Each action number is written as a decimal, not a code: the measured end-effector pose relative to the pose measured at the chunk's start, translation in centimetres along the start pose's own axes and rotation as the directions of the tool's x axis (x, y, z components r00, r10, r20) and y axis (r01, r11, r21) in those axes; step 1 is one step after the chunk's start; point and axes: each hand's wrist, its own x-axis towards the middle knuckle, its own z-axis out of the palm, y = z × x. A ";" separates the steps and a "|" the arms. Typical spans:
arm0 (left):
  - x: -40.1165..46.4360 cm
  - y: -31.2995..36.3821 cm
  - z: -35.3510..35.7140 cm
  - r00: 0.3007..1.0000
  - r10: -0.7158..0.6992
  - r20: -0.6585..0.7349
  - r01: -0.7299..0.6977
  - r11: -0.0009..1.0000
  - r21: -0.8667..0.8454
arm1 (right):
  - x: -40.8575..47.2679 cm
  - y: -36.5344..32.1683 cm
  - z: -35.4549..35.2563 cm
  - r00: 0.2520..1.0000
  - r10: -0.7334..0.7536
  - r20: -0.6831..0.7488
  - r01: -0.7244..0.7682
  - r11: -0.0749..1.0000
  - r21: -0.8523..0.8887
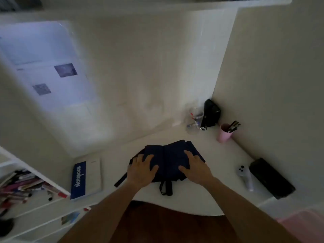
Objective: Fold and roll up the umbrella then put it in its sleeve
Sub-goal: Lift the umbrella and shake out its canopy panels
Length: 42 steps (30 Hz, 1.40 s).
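A dark navy folding umbrella lies collapsed on the white desk, its canopy fabric spread flat in pleats. Its black handle and wrist loop point toward me at the desk's near edge. A dark strap trails out from its left side. My left hand lies flat on the left half of the fabric with fingers spread. My right hand lies flat on the right half in the same way. Neither hand grips anything. A long black case lies at the right; I cannot tell whether it is the sleeve.
A blue-and-white notebook lies left of the umbrella. A pink cup with pens, a glass jar and a black object stand in the back right corner. A white controller lies beside the black case. Shelves with markers are at left.
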 end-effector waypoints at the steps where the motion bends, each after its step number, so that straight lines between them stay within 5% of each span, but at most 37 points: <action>1: 0.6 -0.1 0.7 1.000 0.008 -0.019 -0.007 1.000 0.006 | 0.6 0.1 0.8 1.000 0.021 -0.016 -0.021 0.999 0.039; 8: 7.6 -3.3 12.1 0.902 0.263 -0.343 -0.230 0.964 0.137 | 6.1 2.0 14.2 0.966 0.005 -0.260 0.006 0.999 0.044; 18: 13.0 -6.7 24.8 0.813 0.357 -0.459 -0.366 0.928 0.073 | 10.7 6.7 25.9 0.757 -0.083 -0.648 0.117 0.993 0.010; 22: 12.9 -6.8 24.8 0.800 0.345 -0.491 -0.358 0.931 0.070 | 10.4 6.5 26.3 0.782 -0.063 -0.620 0.098 0.995 0.023; 25: 12.1 -6.6 24.6 0.826 0.318 -0.466 -0.290 0.948 0.133 | 8.9 5.4 25.2 0.840 -0.026 -0.541 -0.051 0.991 -0.127; 28: 9.2 -6.3 24.4 0.889 0.276 -0.364 -0.229 0.959 0.169 | 6.5 4.5 24.5 0.888 0.102 -0.448 -0.212 0.956 -0.203; 32: 4.5 -5.5 22.8 0.913 0.328 -0.244 -0.269 0.931 0.247 | 2.8 5.1 24.1 0.942 0.156 -0.297 -0.200 0.972 -0.126; 39: -1.3 -5.9 19.0 0.863 0.403 -0.304 -0.347 0.911 0.221 | -2.5 4.6 24.7 0.888 0.031 -0.459 -0.054 0.998 -0.036; 42: -2.7 -4.8 16.6 0.842 0.396 -0.368 -0.367 0.918 0.148 | -4.1 3.7 23.5 0.803 -0.036 -0.595 0.028 0.999 -0.023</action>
